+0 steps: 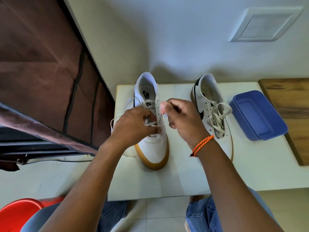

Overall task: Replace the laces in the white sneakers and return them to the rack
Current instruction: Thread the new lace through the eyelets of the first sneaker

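left sneaker (151,131) frame centre on white table (175,178), toe toward viewer | left hand (132,126) over its eyelets — fingers pinching the lace (150,124) | right hand (182,118) just right of it, fingertips pinched on a lace end — blurred | right sneaker (212,114) further right, loosely laced | blue lid (258,114) at right edge

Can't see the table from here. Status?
Both hands on the near sneaker: left hand pinches its lace, right hand pinches the other end. Second sneaker loosely laced. Nothing blocking.
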Motion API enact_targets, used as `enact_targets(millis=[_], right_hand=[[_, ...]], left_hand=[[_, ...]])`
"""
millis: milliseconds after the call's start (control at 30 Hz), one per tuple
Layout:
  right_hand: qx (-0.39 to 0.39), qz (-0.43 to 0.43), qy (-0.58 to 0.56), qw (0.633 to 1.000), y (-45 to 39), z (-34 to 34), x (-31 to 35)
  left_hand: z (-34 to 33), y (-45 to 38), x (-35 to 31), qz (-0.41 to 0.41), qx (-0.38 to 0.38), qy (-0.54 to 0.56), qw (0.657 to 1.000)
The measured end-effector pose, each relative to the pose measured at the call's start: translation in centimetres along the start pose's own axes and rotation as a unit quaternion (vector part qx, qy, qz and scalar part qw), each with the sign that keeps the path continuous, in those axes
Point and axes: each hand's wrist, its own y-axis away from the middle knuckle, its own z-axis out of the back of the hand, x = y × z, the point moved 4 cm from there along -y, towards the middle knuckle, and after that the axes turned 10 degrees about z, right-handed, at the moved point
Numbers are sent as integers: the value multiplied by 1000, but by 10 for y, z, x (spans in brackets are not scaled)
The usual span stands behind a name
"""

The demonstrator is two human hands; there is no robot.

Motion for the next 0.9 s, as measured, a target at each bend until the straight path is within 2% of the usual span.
enact_targets(millis=[67,167,233,267,300,367,433,500,567,733,833,900], right_hand=[[-24,2,-137,990,-1,2,12],[-33,5,-341,939,0,4,28],[-48,-1,-403,914,-2,8,28],[-69,-12,-394,916,-2,9,23],[-99,-22,-334,937,-3,13,16],[-124,-17,-57,990,-3,18,2],[-35,-29,198,979,1,7,-9],[75,-74,289,952,8,-9,-17],[92,-72,276,954,10,-14,-18],[55,-10,236,970,5,-6,-12],[11,-16,63,998,3,-5,-6],[-21,-10,-96,995,0,-4,5]], left_hand=[[0,-1,0,3,0,-3,1000],[-1,0,0,0,4,-2,1000],[-1,0,0,-3,3,-7,1000],[-2,0,1,-3,0,-6,1000],[-2,-1,2,-2,-3,-3,1000],[-2,-2,4,3,-12,-1,1000],[-2,-1,4,-3,-21,-4,1000],[-1,1,3,-14,-40,-14,999],[1,1,3,-18,-59,-27,998],[2,-2,7,-8,-57,-33,998],[1,-3,8,-5,-52,-40,998],[0,-3,8,-5,-51,-39,998]])
